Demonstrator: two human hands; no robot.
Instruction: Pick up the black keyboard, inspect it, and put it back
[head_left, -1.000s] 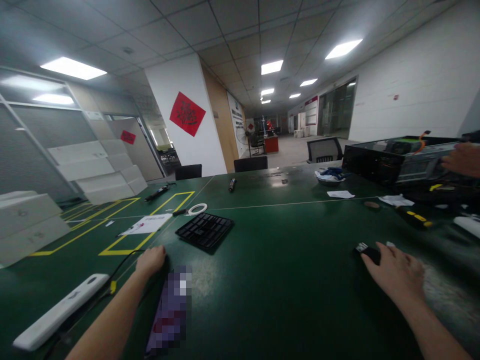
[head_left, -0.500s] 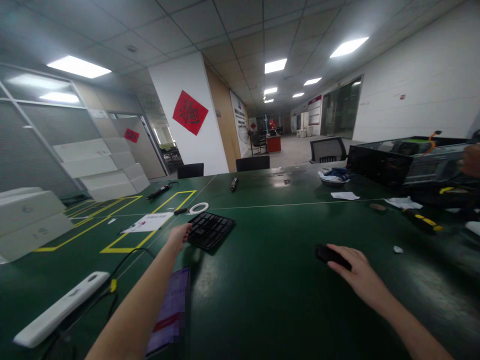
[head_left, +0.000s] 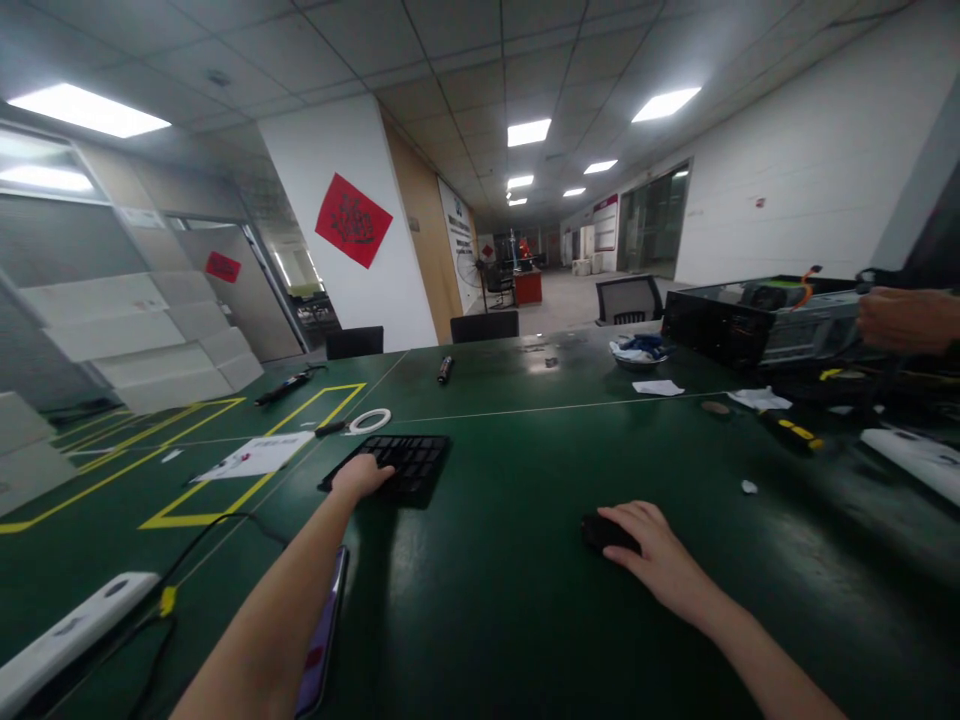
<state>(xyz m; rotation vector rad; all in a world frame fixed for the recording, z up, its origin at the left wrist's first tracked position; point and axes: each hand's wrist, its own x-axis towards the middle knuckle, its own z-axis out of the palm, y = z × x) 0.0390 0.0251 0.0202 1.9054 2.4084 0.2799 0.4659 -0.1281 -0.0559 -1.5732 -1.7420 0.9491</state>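
My left hand (head_left: 361, 478) is closed at the near left side of a flat black tray (head_left: 420, 462) divided into several compartments, with the thumb reaching over it. The tray appears to lie on the green table; part of it is hidden under the hand. On the right, my right hand (head_left: 646, 540) curls over a small, rounded black object that looks like a computer mouse (head_left: 600, 533), resting on the tabletop. Partly covered by my left forearm is a device with a purple screen (head_left: 319, 650).
A white power strip (head_left: 75, 640) with a black cable lies at left. Beyond the tray are a white ring (head_left: 370, 421) and a paper sheet (head_left: 255, 456). An open computer case (head_left: 720, 328) stands at right, near another person's hand (head_left: 904, 320).
The tray, tilted before, now looks flat, and my left hand has shifted over its near side. My right hand and the mouse sit lower and further left in view. The camera has turned slightly right.
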